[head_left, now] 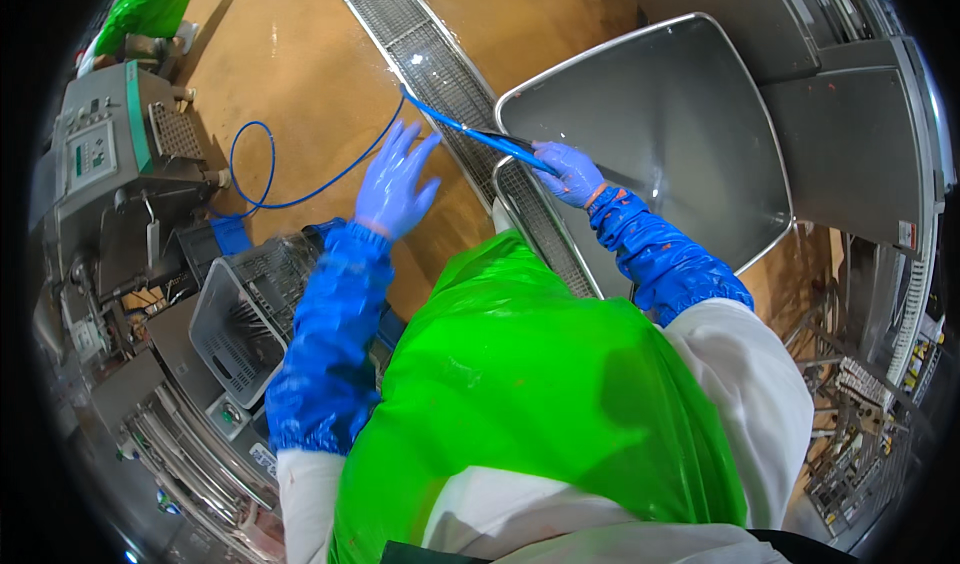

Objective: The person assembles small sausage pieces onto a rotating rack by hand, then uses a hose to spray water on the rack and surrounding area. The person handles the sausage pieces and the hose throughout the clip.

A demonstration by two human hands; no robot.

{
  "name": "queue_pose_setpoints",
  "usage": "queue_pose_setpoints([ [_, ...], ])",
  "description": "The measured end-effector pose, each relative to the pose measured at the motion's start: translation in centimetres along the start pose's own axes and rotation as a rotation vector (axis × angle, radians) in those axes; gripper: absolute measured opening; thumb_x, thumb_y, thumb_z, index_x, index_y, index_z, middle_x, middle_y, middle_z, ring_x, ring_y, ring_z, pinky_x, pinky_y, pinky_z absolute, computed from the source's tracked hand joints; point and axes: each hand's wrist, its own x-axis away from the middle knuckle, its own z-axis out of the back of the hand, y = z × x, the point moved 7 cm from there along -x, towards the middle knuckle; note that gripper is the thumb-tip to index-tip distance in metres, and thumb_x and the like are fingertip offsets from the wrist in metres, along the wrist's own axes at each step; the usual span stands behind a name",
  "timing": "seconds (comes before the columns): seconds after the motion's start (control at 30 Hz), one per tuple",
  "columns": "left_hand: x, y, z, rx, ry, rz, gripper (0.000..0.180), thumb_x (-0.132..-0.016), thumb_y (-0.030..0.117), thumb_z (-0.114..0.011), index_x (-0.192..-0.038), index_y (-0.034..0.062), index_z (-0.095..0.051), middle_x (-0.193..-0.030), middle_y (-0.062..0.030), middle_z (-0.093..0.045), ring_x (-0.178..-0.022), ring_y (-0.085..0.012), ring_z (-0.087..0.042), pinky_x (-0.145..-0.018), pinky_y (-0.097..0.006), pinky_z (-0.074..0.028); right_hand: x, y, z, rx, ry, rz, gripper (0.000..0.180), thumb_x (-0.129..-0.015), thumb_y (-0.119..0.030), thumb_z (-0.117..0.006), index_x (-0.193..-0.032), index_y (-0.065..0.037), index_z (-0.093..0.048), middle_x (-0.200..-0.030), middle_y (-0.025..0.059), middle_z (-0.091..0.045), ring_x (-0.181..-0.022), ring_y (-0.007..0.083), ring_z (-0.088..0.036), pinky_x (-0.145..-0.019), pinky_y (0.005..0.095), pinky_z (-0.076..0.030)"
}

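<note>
My right hand (570,174), in a blue-violet glove, is closed around the thicker end of a blue hose (462,129). A thin dark piece shows beside that end, and I cannot make out what it is. My left hand (393,186), gloved alike, is held out with its fingers spread and nothing in it. Behind its fingertips the thin hose runs down to the floor and curls in a loop. Right beside my right hand stands a large grey metal tub (680,114) with a rounded rim. Wet blue sleeve covers reach up both forearms.
A floor drain grate (415,49) crosses the tan wet floor (300,74). At the left stand a grey machine with a control panel (90,154) and a grey plastic crate (225,334). Steel cabinets (850,144) line the right. Metal racks (860,434) stand lower right.
</note>
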Motion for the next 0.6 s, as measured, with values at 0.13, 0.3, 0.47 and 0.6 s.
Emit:
queue_pose_setpoints([
  [0.13,-6.9,-3.1,-7.2,-0.268,-0.098,-0.257,0.054,-0.079,0.036,-0.068,-0.125,0.0122,-0.055,-0.128,-0.0188,-0.053,-0.123,-0.0386,-0.047,-0.099,-0.045,-0.041,-1.3,-2.1,1.7,-0.101,0.007,-0.035,0.022,-0.082,-0.017,-0.065,-0.101,-0.007,-0.062,-0.092,0.0144,-0.063,-0.084,0.0348,-0.062,-0.072,0.0416,-0.051],
  [0.3,-8.4,-4.2,-9.5,0.036,-0.786,-0.006,0.041,-0.081,0.046,-0.065,-0.109,0.0152,-0.064,-0.097,-0.0134,-0.067,-0.102,-0.0331,-0.061,-0.085,-0.042,-0.048,-0.2,0.8,2.4,0.075,-0.225,-0.202,0.031,-0.08,-0.023,-0.064,-0.11,-0.016,-0.061,-0.087,0.0115,-0.06,-0.083,0.0328,-0.06,-0.071,0.0429,-0.049],
  [0.47,-6.8,-1.1,-5.8,0.165,-0.749,-0.068,0.047,-0.091,0.054,-0.047,-0.111,0.0146,-0.06,-0.092,-0.0149,-0.067,-0.089,-0.0368,-0.063,-0.077,-0.045,-0.049,-0.8,-0.9,1.2,0.131,-0.235,-0.372,0.08,-0.066,-0.042,-0.078,-0.135,-0.015,-0.05,-0.101,0.0171,-0.059,-0.096,0.0365,-0.057,-0.082,0.043,-0.047],
  [0.6,-4.1,-1.3,-5.3,0.067,-0.725,-0.066,0.048,-0.09,0.053,-0.048,-0.11,0.0112,-0.059,-0.091,-0.0163,-0.067,-0.087,-0.038,-0.064,-0.074,-0.05,-0.049,-1.9,-2.9,-4.0,-0.16,-0.262,-0.349,0.055,-0.072,-0.047,-0.072,-0.115,-0.014,-0.063,-0.101,0.0168,-0.065,-0.093,0.0357,-0.062,-0.077,0.0436,-0.05],
])
